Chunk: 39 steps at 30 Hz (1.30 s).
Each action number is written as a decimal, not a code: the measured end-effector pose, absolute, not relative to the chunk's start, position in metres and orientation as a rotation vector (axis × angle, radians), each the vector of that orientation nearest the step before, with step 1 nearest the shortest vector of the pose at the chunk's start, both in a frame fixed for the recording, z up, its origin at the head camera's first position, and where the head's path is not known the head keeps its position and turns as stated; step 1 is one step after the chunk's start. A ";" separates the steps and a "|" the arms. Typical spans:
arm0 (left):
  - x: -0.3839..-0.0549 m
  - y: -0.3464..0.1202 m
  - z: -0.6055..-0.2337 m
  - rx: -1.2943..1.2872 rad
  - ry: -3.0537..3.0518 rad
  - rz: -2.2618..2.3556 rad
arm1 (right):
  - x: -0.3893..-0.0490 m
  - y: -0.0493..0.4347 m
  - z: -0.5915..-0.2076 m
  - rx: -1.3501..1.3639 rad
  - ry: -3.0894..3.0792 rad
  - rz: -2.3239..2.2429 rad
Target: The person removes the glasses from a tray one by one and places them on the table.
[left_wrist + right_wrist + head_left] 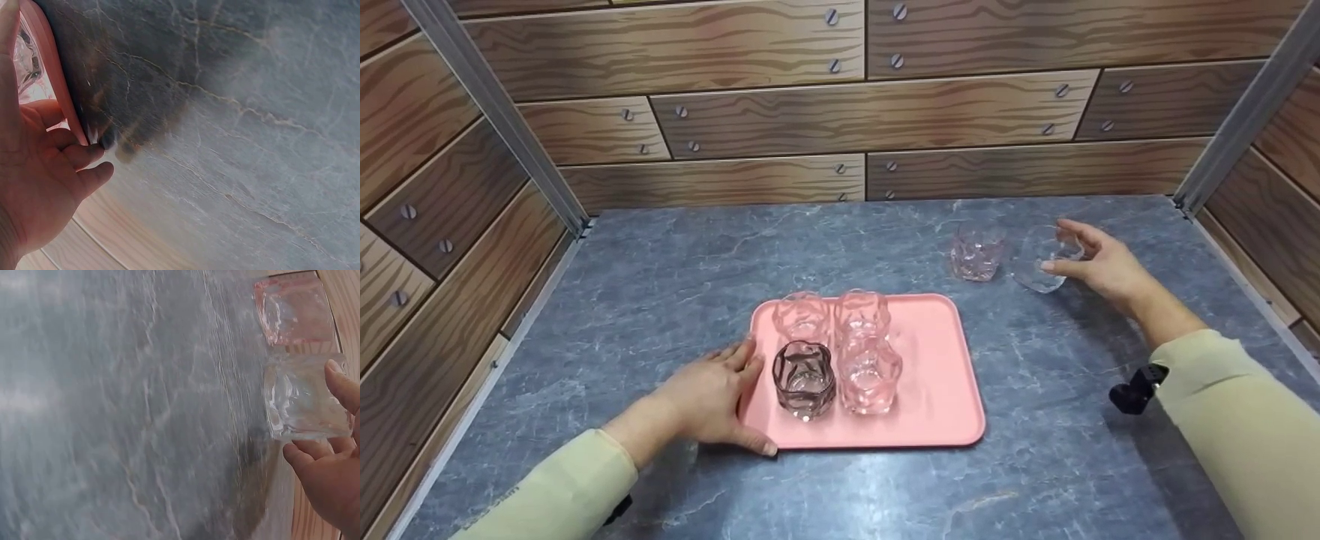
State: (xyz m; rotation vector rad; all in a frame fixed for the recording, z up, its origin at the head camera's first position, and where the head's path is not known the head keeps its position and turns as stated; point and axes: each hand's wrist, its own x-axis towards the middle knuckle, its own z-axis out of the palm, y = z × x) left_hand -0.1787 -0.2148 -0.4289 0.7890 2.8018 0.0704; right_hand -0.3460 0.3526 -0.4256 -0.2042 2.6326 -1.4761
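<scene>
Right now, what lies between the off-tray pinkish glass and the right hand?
A clear glass, which the right hand holds, as the head view shows.

Cups (805, 379) look glassy, the tray (936, 367) smooth plastic

Dark lettering (493, 507) on L sleeve (566, 484), too small to read; no other txt legible

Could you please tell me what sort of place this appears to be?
It looks like a staged work booth, perhaps for recording: flat panels with a wood-plank pattern stand behind and at both sides, metal posts mark the corners, and a grey marbled tabletop lies between.
</scene>
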 end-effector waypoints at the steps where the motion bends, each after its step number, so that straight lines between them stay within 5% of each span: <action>1: -0.179 -0.215 -0.429 0.786 2.801 0.067 | -0.346 0.354 -0.425 -0.209 2.629 -1.458; 24: -0.179 -0.215 -0.431 0.778 2.798 0.058 | -0.339 0.354 -0.385 -0.217 2.557 -1.475; 39: -0.178 -0.214 -0.428 0.777 2.804 0.112 | -0.267 0.279 -0.330 -0.620 2.667 -1.553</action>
